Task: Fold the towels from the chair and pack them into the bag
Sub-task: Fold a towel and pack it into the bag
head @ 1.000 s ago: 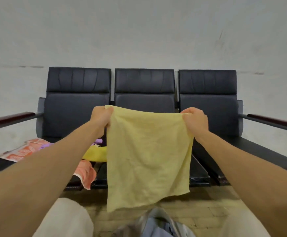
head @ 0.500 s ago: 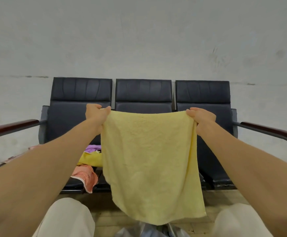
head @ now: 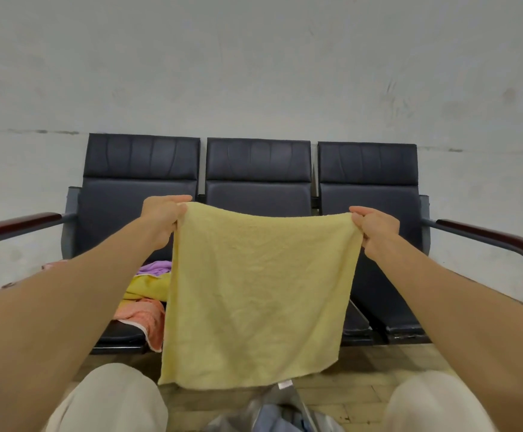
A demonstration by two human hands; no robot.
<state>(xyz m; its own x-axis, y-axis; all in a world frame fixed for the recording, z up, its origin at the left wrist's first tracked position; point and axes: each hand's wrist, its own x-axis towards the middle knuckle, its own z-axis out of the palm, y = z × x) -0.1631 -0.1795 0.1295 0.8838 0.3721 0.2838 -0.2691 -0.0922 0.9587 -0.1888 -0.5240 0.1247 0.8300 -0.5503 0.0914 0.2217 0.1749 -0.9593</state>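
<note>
A pale yellow towel hangs spread flat in the air in front of the chairs. My left hand pinches its top left corner and my right hand pinches its top right corner. The towel's lower edge hangs just above the bag, a grey-blue opening between my knees at the bottom of the view. On the left chair seat lie more towels: a purple one, a yellow one and an orange one, partly hidden by my left arm and the held towel.
A row of three dark padded chairs stands against a pale wall, with wooden armrests at the left and right ends. My knees in light trousers flank the bag.
My hands have moved further apart, pulling the towel's top edge taut and wider. The view has tilted down a little, so the bag shows below the towel again.
</note>
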